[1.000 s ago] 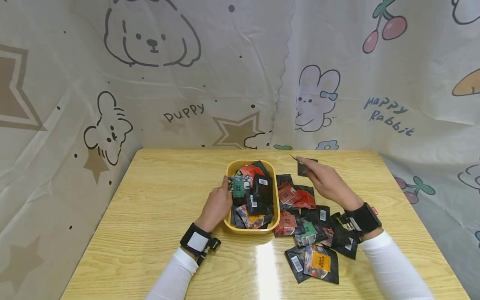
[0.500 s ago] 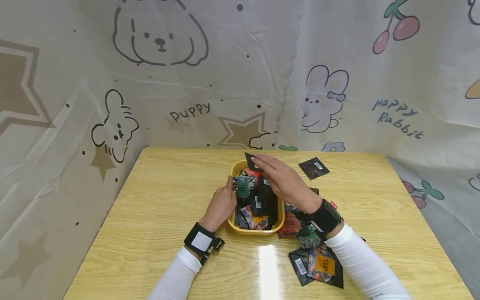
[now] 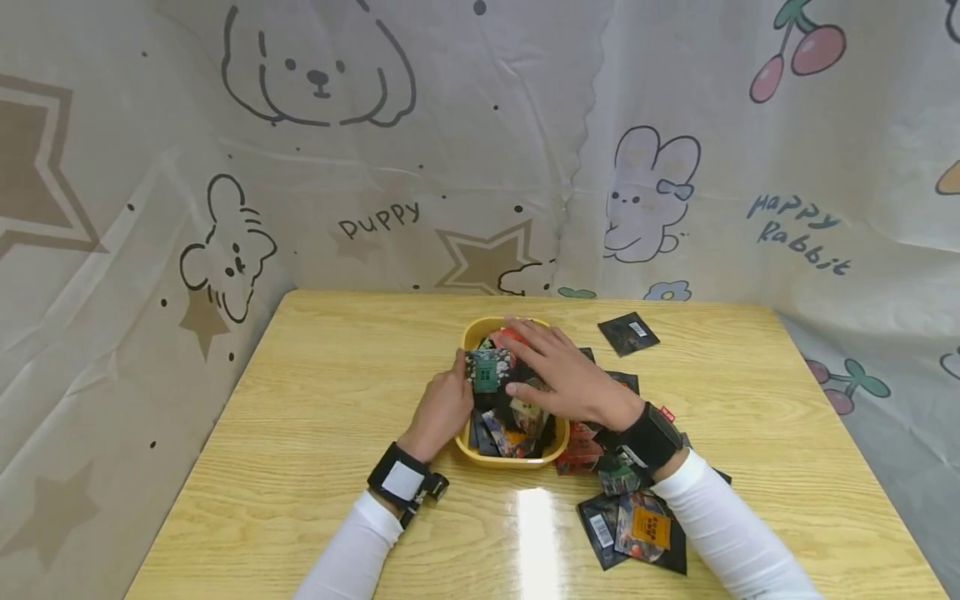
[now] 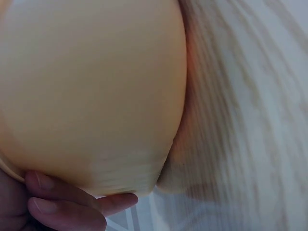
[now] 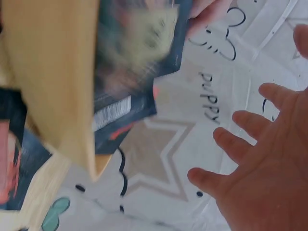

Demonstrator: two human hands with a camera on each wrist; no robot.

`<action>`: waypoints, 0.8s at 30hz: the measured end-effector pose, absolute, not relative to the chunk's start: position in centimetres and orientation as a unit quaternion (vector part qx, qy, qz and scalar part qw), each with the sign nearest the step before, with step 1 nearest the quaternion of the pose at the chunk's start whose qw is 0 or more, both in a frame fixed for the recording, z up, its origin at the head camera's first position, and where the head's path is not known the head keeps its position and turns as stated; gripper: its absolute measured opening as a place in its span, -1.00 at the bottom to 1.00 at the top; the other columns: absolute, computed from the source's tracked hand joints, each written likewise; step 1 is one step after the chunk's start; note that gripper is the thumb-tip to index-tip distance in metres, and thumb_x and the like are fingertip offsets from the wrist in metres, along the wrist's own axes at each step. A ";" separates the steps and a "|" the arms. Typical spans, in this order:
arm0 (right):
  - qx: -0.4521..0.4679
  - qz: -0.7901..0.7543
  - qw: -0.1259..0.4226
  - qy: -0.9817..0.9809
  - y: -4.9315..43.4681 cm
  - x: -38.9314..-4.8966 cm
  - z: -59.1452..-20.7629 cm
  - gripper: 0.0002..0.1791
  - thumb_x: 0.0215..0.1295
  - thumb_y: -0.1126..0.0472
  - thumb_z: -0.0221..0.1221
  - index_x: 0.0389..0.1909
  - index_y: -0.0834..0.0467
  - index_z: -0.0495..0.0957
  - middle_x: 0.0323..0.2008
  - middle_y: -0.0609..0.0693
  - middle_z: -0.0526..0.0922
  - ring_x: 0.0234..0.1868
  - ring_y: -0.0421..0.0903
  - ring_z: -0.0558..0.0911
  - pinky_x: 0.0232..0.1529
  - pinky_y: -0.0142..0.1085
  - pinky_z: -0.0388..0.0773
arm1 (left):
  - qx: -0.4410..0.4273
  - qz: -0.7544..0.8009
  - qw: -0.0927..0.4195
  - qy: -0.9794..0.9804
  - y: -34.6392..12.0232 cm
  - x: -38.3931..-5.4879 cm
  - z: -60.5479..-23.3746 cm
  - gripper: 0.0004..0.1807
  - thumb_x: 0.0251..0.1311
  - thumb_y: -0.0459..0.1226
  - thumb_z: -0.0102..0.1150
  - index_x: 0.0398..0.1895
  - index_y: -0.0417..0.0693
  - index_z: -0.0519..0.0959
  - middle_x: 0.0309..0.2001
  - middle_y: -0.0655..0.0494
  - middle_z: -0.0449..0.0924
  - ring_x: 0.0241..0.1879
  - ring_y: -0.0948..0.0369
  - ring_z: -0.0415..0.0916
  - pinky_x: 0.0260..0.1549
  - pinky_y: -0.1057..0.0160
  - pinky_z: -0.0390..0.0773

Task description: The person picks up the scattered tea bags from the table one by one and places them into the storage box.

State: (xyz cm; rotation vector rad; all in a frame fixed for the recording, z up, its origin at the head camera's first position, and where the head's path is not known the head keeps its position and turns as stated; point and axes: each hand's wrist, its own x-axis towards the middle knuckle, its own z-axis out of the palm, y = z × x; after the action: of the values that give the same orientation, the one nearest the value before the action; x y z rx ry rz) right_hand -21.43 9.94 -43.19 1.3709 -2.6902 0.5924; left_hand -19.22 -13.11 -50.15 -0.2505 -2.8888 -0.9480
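Observation:
A yellow plastic basket [image 3: 512,462] on the table is heaped with small black sachets with coloured labels. My left hand [image 3: 438,412] grips its left rim; in the left wrist view, fingers [image 4: 67,207] lie against the basket's outer wall [image 4: 96,96]. A sachet with a green label [image 3: 487,371] lies on the heap beside that hand. My right hand [image 3: 566,375] is over the basket with fingers spread and nothing in its grasp. Just below its palm, a sachet with a pale yellow label [image 5: 149,38] shows blurred at the basket's mouth in the right wrist view.
Several sachets lie loose right of the basket, partly hidden under my right forearm. Two overlap near the front, one with an orange label [image 3: 651,527]. A single black sachet [image 3: 628,333] lies at the back right. A printed curtain [image 3: 360,150] hangs behind the table [image 3: 315,375].
My right hand has come from the back right to over the basket, carrying a black sachet, and has let it go there with fingers spreading. The left hand stays at the rim.

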 end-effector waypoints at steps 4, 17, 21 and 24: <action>0.394 0.192 0.045 -0.898 12.1 -22.8 -43.2 -0.21 0.41 -0.29 -0.07 0.55 -0.14 -0.08 0.55 0.00 -0.18 0.52 0.07 -0.09 0.41 0.11 -0.22 | -0.082 -0.313 0.045 -0.945 -13.1 -19.2 -50.2 -0.41 0.39 -0.36 -0.10 0.44 -0.40 0.11 -0.52 -0.10 0.53 -0.71 0.24 0.37 -0.75 0.26 0.34; 0.215 0.193 -0.055 -0.956 22.9 -30.3 -47.8 -0.07 0.31 -0.09 0.20 0.53 0.15 -0.03 0.50 0.30 -0.14 0.43 0.38 -0.02 0.24 0.31 0.08 | -0.078 -0.316 0.030 -0.945 -13.1 -19.0 -50.3 -0.40 0.40 -0.35 -0.11 0.46 -0.39 0.09 -0.62 0.05 0.40 -0.74 0.26 0.34 -0.77 0.28 0.32; 0.198 0.185 -0.099 -0.957 24.3 -31.2 -49.2 -0.04 0.26 -0.09 0.24 0.52 0.19 0.00 0.49 0.33 -0.14 0.42 0.41 -0.04 0.23 0.34 0.07 | -0.077 -0.314 0.031 -0.946 -13.0 -19.0 -50.2 -0.39 0.40 -0.35 -0.11 0.46 -0.38 0.09 -0.61 0.05 0.40 -0.74 0.26 0.33 -0.77 0.28 0.31; 0.193 0.180 -0.120 -0.957 24.6 -31.5 -50.2 -0.02 0.24 -0.13 0.25 0.52 0.19 0.00 0.48 0.36 -0.14 0.42 0.43 -0.05 0.23 0.35 0.05 | -0.077 -0.312 0.035 -0.946 -13.0 -19.0 -50.1 -0.40 0.40 -0.35 -0.11 0.46 -0.38 0.09 -0.61 0.05 0.40 -0.74 0.26 0.33 -0.77 0.28 0.32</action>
State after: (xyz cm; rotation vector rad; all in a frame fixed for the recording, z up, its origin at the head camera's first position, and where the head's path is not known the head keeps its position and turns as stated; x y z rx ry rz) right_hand -31.47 24.62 -50.20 0.6590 -3.2607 0.6122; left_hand -19.02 -13.04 -50.13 -0.2364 -2.9089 -0.9595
